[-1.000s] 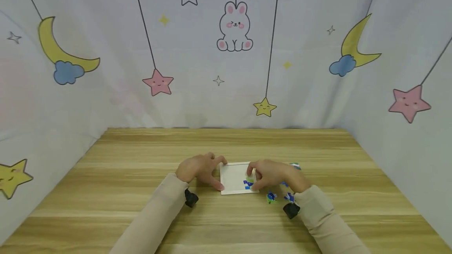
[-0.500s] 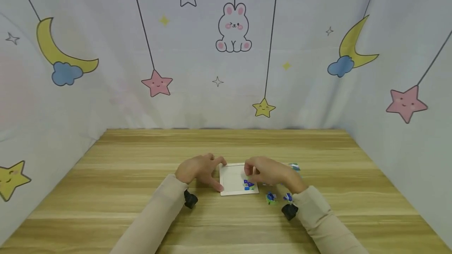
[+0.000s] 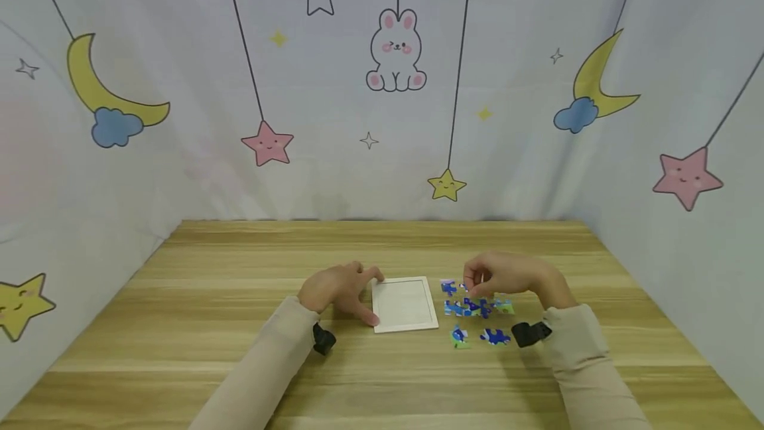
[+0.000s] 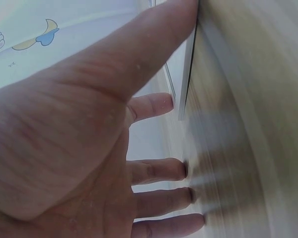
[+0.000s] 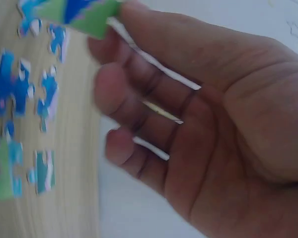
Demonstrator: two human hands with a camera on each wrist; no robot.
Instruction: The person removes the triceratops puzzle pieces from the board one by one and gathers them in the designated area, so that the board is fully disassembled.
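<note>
A square white puzzle tray [image 3: 404,328] lies on the wooden table, its bare base showing. At its left side, my left hand [image 3: 341,289] touches the near corner with the thumb and the far corner with the index finger. The left wrist view shows the other fingers [image 4: 161,201] stretched out beside the frame. My right hand [image 3: 507,274] is above the loose jigsaw pieces [image 3: 456,308] to the right of the tray. Between thumb and index finger it pinches a green and blue jigsaw piece [image 5: 92,17], partly cut off by the right wrist view's top edge.
Closer to me than the main group lie a blue jigsaw piece [image 3: 495,336] and a blue-green jigsaw piece [image 3: 459,336]. A white curtain [image 3: 334,184] printed with stars and moons hangs behind the table [image 3: 382,383] and along both sides.
My right hand has taken the jigsaw piece out of the tray's near right corner and moved right with it, over the loose pieces. My left hand stays at the tray.
</note>
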